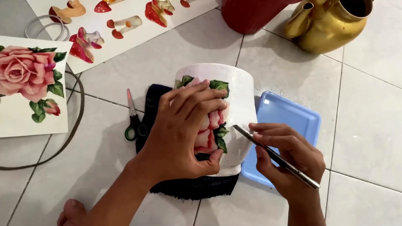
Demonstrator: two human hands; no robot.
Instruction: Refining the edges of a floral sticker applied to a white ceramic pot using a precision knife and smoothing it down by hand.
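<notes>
Two hands work on a white pot (240,90) that lies on its side on a dark blue cloth (192,187) spread over the tiled floor (360,125). The pot is glossy white, wider at its rim, and carries a paper cutout of a pink rose with green leaves (211,127) pressed against its curved wall (the flower is partly hidden under the fingers). The left hand (182,134) lies flat over the rose, fingers (197,98) spread across the petals and thumb curled under the pot's lower edge, holding it steady. The right hand (289,152) pinches a slim metal-handled brush (274,157) between narrowed fingers, its tip touching the pot's wall just beside the lower leaf. A shallow light blue tray (293,119) sits on the floor right behind that hand, partly under the pot. Green-handled scissors (134,121) lie left of the cloth. Farther left is a sheet printed with a large pink rose (29,83), and above it a sheet of mushroom pictures (121,25). A brass-coloured kettle (326,25) and a red container (251,14) stand at the top.
</notes>
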